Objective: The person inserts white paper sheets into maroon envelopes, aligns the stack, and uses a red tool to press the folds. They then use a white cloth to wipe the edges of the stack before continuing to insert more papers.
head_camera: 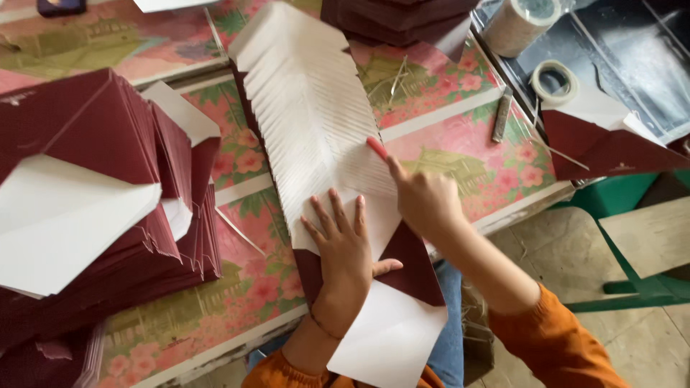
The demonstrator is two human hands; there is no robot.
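The fanned envelopes (309, 129) are pressed flat by the left hand (343, 248), fingers spread; a red stick (376, 148) is pinched in the right hand (425, 201), likely for gluing the flaps.

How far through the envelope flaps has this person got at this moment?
Done: big piles of maroon envelopes sit at the left. In hand: the left hand pins a fanned row of envelopes, while the right hand draws a red-tipped tool across the white flaps, near the close end. Which flaps are finished cannot be told.
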